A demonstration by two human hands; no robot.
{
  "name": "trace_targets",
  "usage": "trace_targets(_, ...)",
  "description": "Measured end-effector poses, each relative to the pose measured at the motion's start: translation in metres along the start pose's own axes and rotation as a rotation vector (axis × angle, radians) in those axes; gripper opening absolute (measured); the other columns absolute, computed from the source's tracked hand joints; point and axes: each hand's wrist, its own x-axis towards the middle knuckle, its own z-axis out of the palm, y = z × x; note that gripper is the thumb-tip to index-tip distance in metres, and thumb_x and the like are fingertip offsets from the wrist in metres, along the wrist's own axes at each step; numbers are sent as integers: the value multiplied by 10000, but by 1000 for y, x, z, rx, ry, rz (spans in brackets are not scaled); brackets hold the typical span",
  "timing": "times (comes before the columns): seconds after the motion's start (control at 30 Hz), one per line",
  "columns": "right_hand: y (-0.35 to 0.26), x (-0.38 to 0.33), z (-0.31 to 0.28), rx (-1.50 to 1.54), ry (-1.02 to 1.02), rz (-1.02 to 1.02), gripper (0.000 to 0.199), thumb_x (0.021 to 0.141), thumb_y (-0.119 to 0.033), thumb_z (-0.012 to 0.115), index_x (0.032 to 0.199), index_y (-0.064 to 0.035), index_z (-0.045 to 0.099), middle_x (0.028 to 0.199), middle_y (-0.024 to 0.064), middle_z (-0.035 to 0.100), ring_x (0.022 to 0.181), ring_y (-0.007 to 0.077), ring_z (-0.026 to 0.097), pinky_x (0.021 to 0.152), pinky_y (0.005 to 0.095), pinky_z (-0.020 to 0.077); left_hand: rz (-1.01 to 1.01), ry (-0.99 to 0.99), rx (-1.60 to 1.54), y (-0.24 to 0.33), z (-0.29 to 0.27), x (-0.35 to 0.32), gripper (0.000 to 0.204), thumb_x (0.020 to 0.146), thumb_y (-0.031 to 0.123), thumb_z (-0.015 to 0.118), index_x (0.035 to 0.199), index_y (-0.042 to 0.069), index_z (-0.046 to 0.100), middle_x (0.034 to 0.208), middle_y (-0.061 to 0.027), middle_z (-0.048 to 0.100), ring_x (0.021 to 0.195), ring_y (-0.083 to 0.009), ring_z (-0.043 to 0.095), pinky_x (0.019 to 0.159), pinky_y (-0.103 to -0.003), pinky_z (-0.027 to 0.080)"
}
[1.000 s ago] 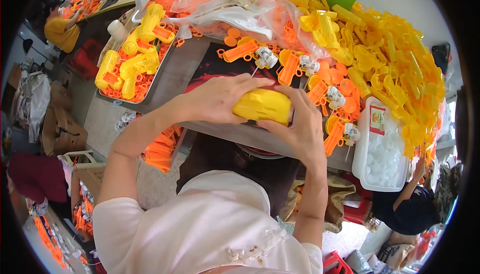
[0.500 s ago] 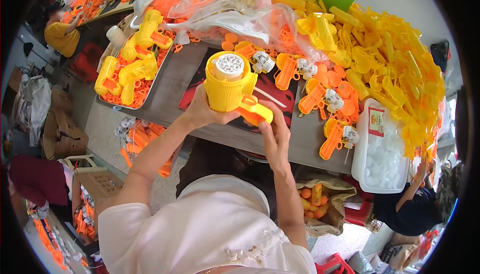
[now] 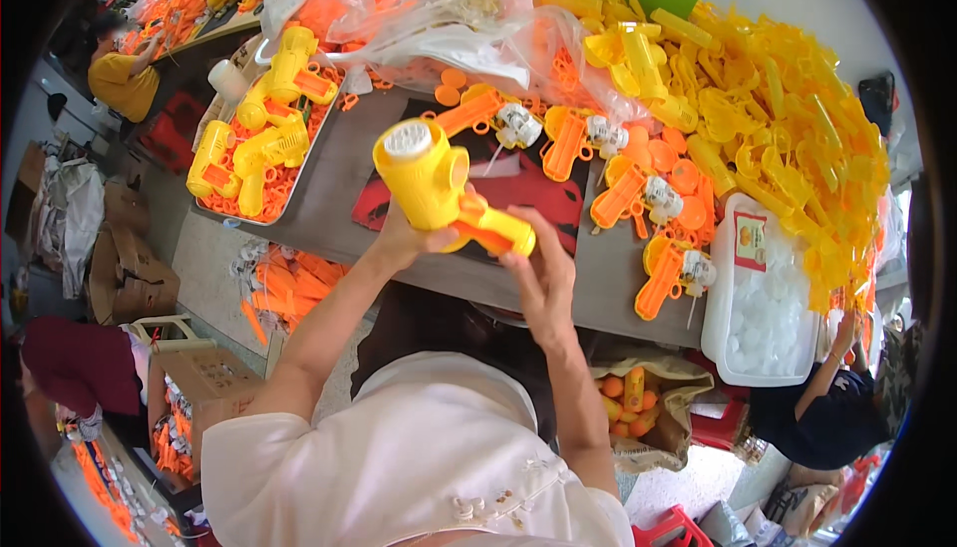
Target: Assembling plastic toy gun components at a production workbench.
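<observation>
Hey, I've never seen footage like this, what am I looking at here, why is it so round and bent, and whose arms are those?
There is no machine here. A person wears a wide fisheye camera on the head, looking down, so the picture is round and straight edges bend. The two bare arms rising from the bottom are that person's own. The left hand grips the round body of a yellow toy gun with a white cap. The right hand is open, its fingers at the toy's orange-and-yellow handle end. Below lies a grey table with a metal tray of finished yellow toys on the left, orange half-built toys in the middle, a big heap of yellow parts on the right, and a white tub. Other people sit at the edges.
</observation>
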Motion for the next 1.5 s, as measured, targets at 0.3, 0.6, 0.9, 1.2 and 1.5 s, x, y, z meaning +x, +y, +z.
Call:
trace_targets(0.3, 13, -4, 13, -251, 90, -192, 459, 900, 15, 592, 1340, -8, 465, 1182, 139, 599, 1059, 223, 595, 929, 304, 450, -11, -219, 48, 10, -15, 11, 704, 702, 264, 830, 1268, 74, 457, 1147, -64, 580, 1091, -175, 572, 944, -333, 475)
trace_targets(0.6, 27, 6, -16, -283, 139, 14, 206, 907, -4, 604, 1112, 10, 629, 953, 78, 644, 875, 141, 618, 793, 259, 475, -255, 488, 581, 40, -109, -1, 641, 856, 281, 710, 1341, -17, 417, 1191, -136, 583, 1085, -177, 582, 927, -308, 466)
trace_targets(0.9, 37, 6, -17, -277, 42, 49, 158, 906, -8, 598, 1051, 10, 658, 921, 75, 669, 838, 130, 644, 759, 256, 483, 375, 515, 1736, 4, -86, 29, 512, 828, 103, 652, 1316, 49, 506, 1296, -162, 521, 1203, -356, 480, 1034, -445, 374)
trace_targets(1.2, 19, 11, -40, -349, 41, 37, 156, 917, -9, 581, 1052, 8, 657, 928, 77, 673, 851, 138, 654, 762, 256, 490, 232, 54, 1721, -42, -73, 101, 742, 763, 181, 716, 1417, 67, 385, 1139, -140, 575, 1122, -302, 487, 1020, -440, 331)
trace_targets(1.5, 21, 74, -166, -630, 498, -19, 167, 899, -98, 622, 1014, 17, 658, 832, 154, 665, 736, 233, 648, 647, 311, 483, 214, 108, 1745, -22, -33, 51, 609, 708, 132, 756, 1241, -26, 507, 1018, -141, 547, 991, -297, 521, 906, -404, 376)
